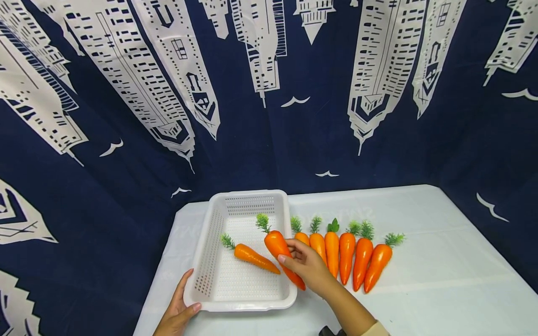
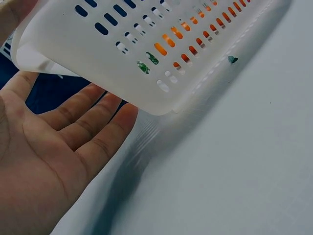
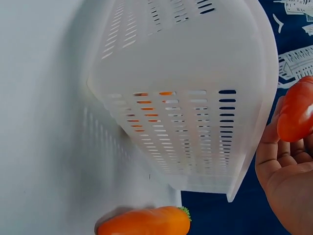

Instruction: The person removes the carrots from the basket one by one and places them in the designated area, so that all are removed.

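Note:
My right hand grips an orange-red toy carrot with a light green top, above the right side of a white perforated plastic basket. In the right wrist view the carrot's rounded end shows beside the basket wall. Inside the basket lies a paler orange carrot, its green top toward the upper left. My left hand holds the basket's near left corner, thumb on the rim. From the left wrist, the fingers show against the basket's outside.
Several more carrots lie in a row to the right of the basket on a white-covered table. Behind hangs a dark blue cloth printed with white buildings. A small dark green bit lies by the basket.

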`<state>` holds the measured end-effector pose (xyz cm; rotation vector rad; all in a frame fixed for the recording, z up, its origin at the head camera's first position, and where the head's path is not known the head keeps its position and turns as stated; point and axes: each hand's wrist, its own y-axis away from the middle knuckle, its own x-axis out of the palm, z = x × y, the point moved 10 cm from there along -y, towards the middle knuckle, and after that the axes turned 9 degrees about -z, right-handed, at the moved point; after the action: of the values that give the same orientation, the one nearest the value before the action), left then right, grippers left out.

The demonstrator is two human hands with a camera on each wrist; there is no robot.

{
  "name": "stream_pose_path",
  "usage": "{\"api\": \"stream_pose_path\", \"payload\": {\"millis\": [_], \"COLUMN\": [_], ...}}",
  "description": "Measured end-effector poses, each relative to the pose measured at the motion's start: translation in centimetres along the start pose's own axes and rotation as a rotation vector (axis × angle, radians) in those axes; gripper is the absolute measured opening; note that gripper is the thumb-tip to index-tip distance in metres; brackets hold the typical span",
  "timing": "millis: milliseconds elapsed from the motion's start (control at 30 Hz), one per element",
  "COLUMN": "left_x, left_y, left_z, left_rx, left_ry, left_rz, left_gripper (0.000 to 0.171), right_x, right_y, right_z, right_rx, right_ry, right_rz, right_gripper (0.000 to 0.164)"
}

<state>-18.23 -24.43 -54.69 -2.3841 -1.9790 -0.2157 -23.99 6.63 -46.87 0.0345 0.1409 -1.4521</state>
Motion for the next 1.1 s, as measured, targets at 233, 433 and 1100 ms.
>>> {"api": "stream_pose_path", "payload": {"millis": [233, 433, 1100], "left_x": [0.0, -0.1, -0.1], "left_y": [0.0, 0.0, 0.0], "left_z": [0.0, 0.1, 0.0], "left_rx": [0.003, 0.006, 0.001], "left_ry": [0.005, 0.012, 0.022], "left_rz": [0.002, 0.007, -0.001], "left_gripper": [0.089, 0.090, 0.090], "right_x": [-0.7, -1.6, -5.5], "right_y": [0.0, 0.1, 0.8], "right_z": [-0.5, -1.0, -3.7], "right_rx": [0.000, 0.025, 0.103], "right_ry": [-0.012, 0.001, 0.001], "right_rz": [-0.014, -0.062, -0.195], "right_gripper": [0.040, 0.042, 0.044]}}
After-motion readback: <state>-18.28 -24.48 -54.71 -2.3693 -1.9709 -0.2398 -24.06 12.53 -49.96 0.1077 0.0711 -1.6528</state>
